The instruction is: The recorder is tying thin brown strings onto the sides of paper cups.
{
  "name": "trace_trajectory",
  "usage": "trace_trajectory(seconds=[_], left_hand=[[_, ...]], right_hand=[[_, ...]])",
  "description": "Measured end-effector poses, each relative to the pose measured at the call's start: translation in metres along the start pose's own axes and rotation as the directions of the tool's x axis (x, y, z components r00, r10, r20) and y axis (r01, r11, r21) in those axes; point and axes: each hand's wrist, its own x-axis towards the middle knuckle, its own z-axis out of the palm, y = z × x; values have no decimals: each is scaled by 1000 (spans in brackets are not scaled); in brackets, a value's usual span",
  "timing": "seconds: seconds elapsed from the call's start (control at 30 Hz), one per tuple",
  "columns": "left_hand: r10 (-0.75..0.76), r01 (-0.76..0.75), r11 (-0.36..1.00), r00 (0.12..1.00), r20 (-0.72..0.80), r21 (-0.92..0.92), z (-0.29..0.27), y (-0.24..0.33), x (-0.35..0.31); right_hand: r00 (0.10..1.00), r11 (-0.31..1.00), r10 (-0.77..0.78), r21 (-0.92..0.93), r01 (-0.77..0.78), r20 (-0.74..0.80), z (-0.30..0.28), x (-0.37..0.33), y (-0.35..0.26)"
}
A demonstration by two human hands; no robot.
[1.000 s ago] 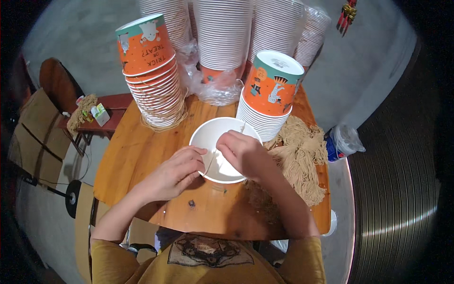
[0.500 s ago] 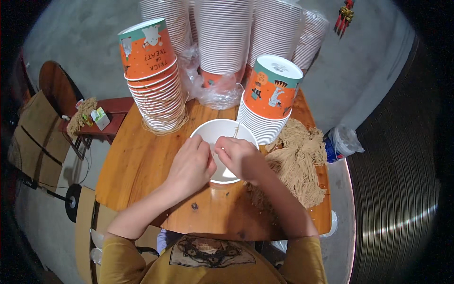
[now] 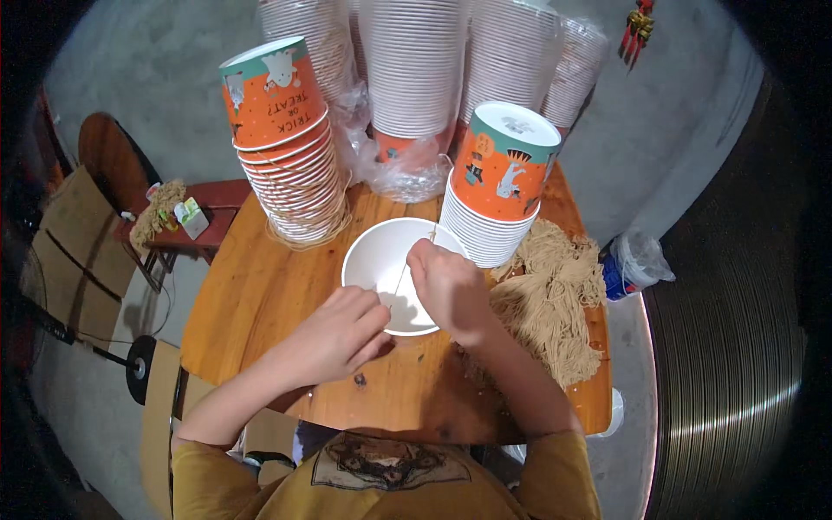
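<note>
A round white paper tub (image 3: 360, 260) stands mouth up on the wooden table in front of me. My left hand (image 3: 345, 331) is at its near left rim, fingers pinched on a thin tan string. My right hand (image 3: 446, 290), above the tub's right side, is closed on the same string (image 3: 401, 282), which runs between both hands across the mouth. A short bit of string sticks up at the far rim, above my right hand. Whether the string passes through the tub's wall is hidden.
An orange stack of upturned tubs (image 3: 290, 113) with strings stands at left, another stack (image 3: 498, 182) at right. Tan string bundles (image 3: 550, 303) lie on the table's right side. Tall plastic-wrapped tub stacks (image 3: 416, 78) stand behind. A blue bucket (image 3: 620, 273) is beyond the right edge.
My hands have moved apart: the left down and toward me, the right slightly up and right. The string between them is now visible over the tub.
</note>
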Motion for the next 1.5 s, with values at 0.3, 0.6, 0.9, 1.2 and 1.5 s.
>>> trace_trajectory(seconds=[0.3,0.6,0.9,1.2,1.5], left_hand=[[-88,78,982,995,-52,-170,-47,-32,-27],[-486,51,858,403,-776,-511,-129,-71,-105],[-798,-112,536,255,-545,-837,-61,-95,-165],[-901,-101,347,238,-361,-932,-24,-93,-169],[-910,-126,245,311,-273,-961,25,-76,-152]], right_hand=[[748,892,-139,411,-191,649,-79,25,5],[712,533,-164,669,-519,683,-10,117,-53],[908,-245,213,919,-308,361,63,281,-66],[746,-315,296,799,-513,596,144,204,-16],[989,985,-34,165,58,-145,68,159,4]])
